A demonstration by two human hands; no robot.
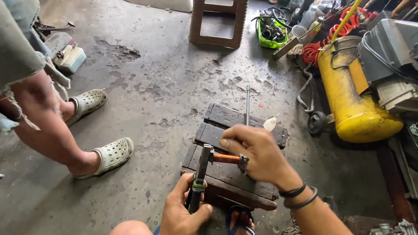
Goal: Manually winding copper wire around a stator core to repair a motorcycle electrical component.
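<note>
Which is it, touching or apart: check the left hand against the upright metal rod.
Touching. The head view shows the left hand closed around the lower part of the upright metal rod, fingers wrapped over it with no gap.

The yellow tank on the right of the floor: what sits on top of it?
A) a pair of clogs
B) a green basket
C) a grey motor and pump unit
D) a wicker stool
C: the yellow tank carries a grey motor and pump unit on top; the wicker stool stands apart on the floor.
</note>
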